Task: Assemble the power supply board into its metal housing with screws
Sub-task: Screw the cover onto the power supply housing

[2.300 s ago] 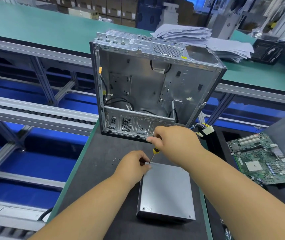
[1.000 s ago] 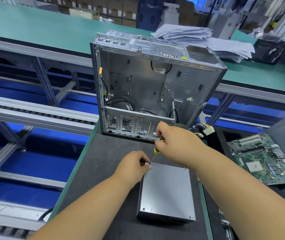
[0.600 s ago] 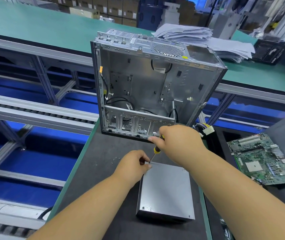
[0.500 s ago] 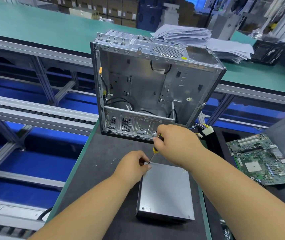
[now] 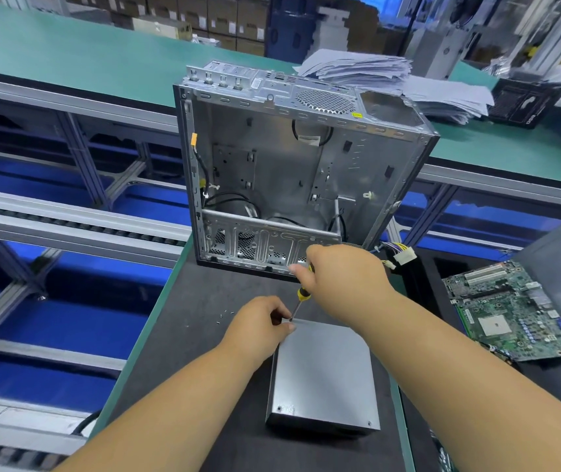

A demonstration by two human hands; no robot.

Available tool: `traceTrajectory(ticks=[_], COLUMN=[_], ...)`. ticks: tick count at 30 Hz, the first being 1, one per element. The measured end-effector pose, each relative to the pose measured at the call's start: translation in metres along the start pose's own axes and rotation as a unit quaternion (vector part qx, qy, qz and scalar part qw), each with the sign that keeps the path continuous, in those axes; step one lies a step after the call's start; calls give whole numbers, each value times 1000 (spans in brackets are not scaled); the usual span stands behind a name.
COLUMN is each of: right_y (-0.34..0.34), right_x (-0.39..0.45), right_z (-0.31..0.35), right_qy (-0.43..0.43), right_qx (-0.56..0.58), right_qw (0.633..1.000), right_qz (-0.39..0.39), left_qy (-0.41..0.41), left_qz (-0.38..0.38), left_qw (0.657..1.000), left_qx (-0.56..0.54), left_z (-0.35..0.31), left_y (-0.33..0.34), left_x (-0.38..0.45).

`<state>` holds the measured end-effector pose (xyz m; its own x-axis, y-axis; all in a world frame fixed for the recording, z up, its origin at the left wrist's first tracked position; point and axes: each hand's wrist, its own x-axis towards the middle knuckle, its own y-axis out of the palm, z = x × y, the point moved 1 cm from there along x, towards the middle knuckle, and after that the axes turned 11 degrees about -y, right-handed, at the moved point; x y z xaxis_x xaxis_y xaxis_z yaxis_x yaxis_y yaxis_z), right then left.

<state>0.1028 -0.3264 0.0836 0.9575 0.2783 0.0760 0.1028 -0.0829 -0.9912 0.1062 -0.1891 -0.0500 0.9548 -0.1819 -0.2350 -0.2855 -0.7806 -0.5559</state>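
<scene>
A grey metal box (image 5: 323, 376) lies flat on the dark mat (image 5: 197, 301) near the front edge of the bench, closed on top, with small screw holes showing at its two near corners. The left hand (image 5: 260, 327) rests at the box's far left corner, its fingers curled down and pinched against the edge there; whether a screw sits between them cannot be told, since the fingertips hide the spot. The right hand (image 5: 343, 272) is clenched around the handle of a small screwdriver (image 5: 301, 298) (yellow and black where it shows below the fist), holding it tilted so that the thin shaft slants down and to the left, its tip meeting the same far left corner of the box right beside the left fingertips.

Behind the hands stands an open computer case (image 5: 292, 172), upright on the mat, its bare inside facing the camera with a few black cables looped at the bottom. A few tiny loose screws (image 5: 223, 316) lie on the mat just left of the left hand. To the right, well apart from the box, a green circuit board (image 5: 514, 310) lies flat. A stack of papers (image 5: 391, 80) sits on the green table behind the case.
</scene>
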Motion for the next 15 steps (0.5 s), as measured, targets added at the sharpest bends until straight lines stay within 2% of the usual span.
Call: traceTrajectory(ticks=[4,10,15], right_y=[3,7,-1], right_x=[-7,-12,-22], right_z=[0,2,-12], right_qy=[-21,46,101], right_qx=[107,84,182], right_qw=[994,995,972], right_qz=[15,-7,-108], left_qy=[0,-24,-85], left_qz=[1,6,17], left_qw=[1000,999,992], left_qx=[0,-20,-87], left_z=[-1,-1,-2], left_y=[-1,0,0], left_x=[0,1,6])
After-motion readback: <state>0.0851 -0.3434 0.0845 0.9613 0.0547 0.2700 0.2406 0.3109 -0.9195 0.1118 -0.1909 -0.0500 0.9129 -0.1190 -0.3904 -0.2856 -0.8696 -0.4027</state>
